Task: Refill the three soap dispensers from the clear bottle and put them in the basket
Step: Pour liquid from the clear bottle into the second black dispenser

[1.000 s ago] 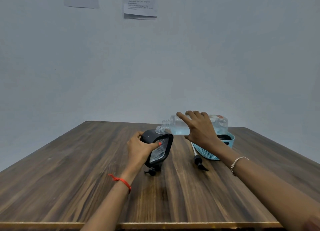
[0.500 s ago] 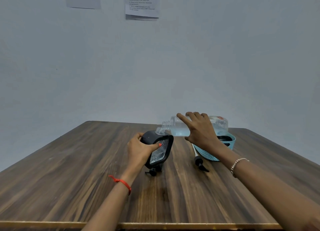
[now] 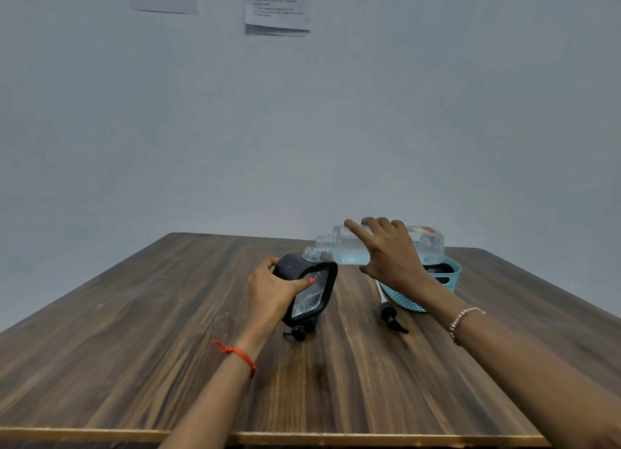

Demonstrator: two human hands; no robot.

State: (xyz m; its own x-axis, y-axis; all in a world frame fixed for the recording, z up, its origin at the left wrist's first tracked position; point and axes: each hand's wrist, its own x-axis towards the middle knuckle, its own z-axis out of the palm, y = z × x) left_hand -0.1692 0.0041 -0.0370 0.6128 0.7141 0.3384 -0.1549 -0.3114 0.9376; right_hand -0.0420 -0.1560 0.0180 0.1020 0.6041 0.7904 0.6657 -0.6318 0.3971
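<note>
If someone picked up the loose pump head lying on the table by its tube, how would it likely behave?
The pump head would probably feel light, being small plastic. Its thin white tube looks bendable, so the black head may droop. Pushed, it likely pivots on its nozzle rather than rolls.

My left forearm rises from the bottom centre of the frame toward the middle, a red thread tied round its wrist. My left hand [image 3: 274, 289] is curled in a firm grasp around the black soap dispenser [image 3: 311, 290], thumb stretched across its front face with the red-painted nail showing, fingers wrapped over the far side. My right arm enters from the lower right corner and angles up to centre right, a beaded bracelet on the wrist. My right hand [image 3: 389, 252] grips the clear bottle [image 3: 349, 247] from above, palm down, index finger extended along its top toward the neck, other fingers draped over it.
</note>
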